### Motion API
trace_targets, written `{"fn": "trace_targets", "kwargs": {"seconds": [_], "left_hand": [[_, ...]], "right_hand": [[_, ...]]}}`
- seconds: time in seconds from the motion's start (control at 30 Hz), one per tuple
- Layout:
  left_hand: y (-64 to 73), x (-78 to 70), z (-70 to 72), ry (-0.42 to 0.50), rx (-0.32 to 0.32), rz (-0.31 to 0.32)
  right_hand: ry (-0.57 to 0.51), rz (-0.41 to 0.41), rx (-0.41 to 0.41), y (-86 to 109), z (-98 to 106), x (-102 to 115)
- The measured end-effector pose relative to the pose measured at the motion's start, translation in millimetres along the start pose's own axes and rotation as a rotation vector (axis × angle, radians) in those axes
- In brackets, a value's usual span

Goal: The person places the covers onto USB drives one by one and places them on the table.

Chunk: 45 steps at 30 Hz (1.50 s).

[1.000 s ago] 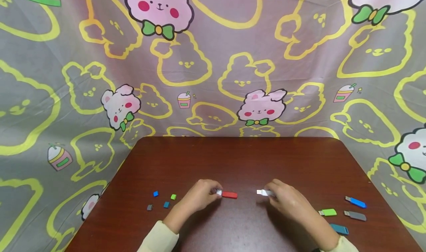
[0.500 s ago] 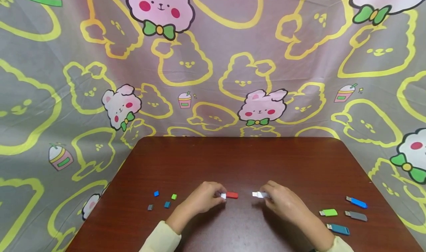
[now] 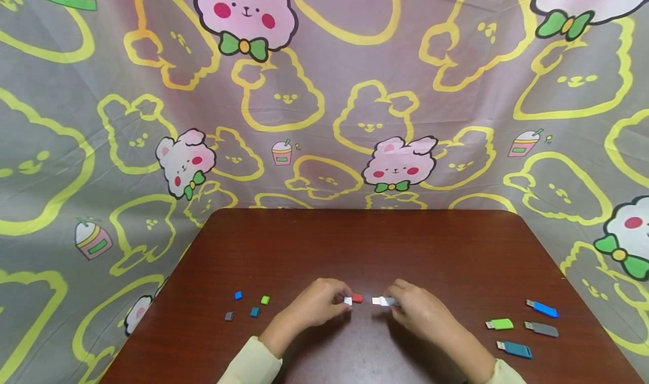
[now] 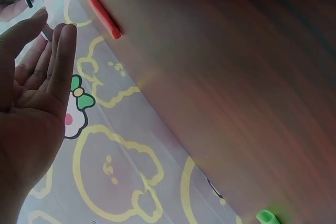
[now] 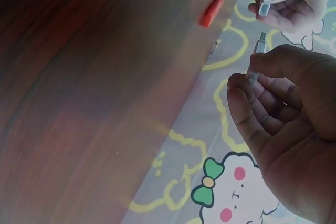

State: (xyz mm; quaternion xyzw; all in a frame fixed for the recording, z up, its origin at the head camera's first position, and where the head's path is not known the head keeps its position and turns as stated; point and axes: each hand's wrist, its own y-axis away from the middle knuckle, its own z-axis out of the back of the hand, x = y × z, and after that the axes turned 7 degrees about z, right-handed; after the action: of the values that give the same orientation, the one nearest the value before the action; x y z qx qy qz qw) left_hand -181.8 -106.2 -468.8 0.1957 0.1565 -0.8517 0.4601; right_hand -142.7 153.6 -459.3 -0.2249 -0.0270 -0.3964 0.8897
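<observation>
Near the middle of the table, my left hand (image 3: 319,302) pinches a small white USB cap (image 3: 348,300), its opening showing in the right wrist view as the cap (image 5: 264,8) faces the other hand. Opposite it, my right hand (image 3: 423,311) pinches a white USB stick (image 3: 383,301) between thumb and fingertips. The stick's bare plug (image 5: 262,37) points left at the cap; a short gap separates them. A red USB stick (image 3: 357,298) lies on the table just beyond the hands, partly covered by the left one in the head view.
Loose caps lie at left: blue (image 3: 238,295), green (image 3: 265,300), teal (image 3: 255,312) and grey (image 3: 229,316). Uncapped sticks lie at right: blue (image 3: 542,308), green (image 3: 499,324), grey (image 3: 541,329) and teal (image 3: 514,349). A patterned cloth (image 3: 324,91) hangs around the brown table (image 3: 355,243).
Both hands have moved toward each other, the left one rightward with the cap and the right one leftward with the white stick. The gap between them has narrowed.
</observation>
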Motion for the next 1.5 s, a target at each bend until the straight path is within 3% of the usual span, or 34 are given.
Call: {"fn": "trace_targets", "kwargs": {"seconds": [0.77, 1.5], "left_hand": [[-5.9, -5.0, -8.0, -0.016, -0.020, -0.022], [-7.4, -9.9, -9.2, -0.010, -0.035, -0.065]], "right_hand": [[-0.016, 0.041, 0.006, -9.0, -5.5, 10.2], [-0.028, 0.029, 0.019, -12.1, -8.7, 14.4]]}}
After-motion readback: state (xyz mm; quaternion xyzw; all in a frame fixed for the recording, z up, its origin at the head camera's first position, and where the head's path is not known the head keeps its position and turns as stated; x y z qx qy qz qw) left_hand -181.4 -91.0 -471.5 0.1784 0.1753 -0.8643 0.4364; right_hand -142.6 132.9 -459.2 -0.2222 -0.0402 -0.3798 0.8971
